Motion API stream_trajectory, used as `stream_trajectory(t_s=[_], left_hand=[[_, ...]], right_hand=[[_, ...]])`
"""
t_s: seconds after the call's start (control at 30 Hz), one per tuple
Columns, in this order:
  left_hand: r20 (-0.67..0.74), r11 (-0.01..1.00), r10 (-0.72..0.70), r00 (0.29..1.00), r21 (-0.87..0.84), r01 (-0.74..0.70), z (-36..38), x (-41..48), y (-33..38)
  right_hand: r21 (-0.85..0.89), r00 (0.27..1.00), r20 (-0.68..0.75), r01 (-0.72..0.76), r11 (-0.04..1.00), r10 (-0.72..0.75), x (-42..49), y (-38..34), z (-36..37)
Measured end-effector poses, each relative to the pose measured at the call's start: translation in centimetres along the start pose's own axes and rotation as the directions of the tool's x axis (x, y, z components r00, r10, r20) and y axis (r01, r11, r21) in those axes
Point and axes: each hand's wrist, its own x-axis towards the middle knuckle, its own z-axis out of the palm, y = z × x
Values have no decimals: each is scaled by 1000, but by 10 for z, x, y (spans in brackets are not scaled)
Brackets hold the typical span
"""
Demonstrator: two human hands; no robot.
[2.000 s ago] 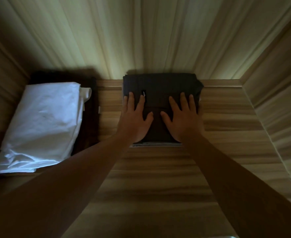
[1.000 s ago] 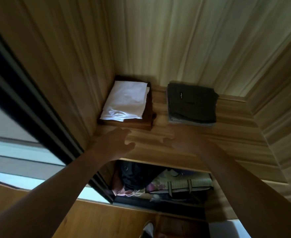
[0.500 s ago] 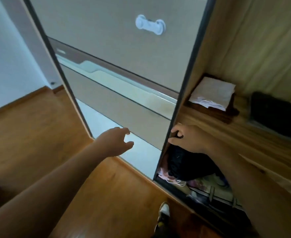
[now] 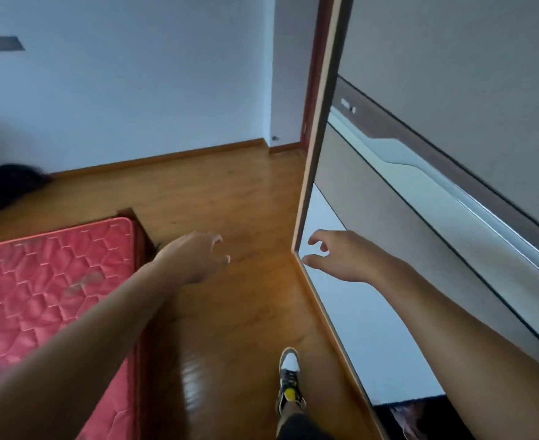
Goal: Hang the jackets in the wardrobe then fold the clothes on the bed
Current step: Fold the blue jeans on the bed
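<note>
Beside the wardrobe door (image 4: 420,192), our left hand (image 4: 195,258) and right hand (image 4: 341,258) hang loose and empty. No clothes show on the bed (image 4: 49,281); we should face it squarely before reaching for the next garment.

text: none legible | labels: none | brands: none | numbers: none

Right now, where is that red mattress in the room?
In the head view the red mattress lies at the lower left, under the person's left arm, on the wooden floor. The wardrobe door stands across from it on the right.
</note>
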Motion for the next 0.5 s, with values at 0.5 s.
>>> stream_trajectory(t_s=[0.5], left_hand=[[-66, 857, -494, 867, -207, 472, -66, 117, -141]], right_hand=[[-193, 883, 260, 445, 875, -391, 311, -143, -68]])
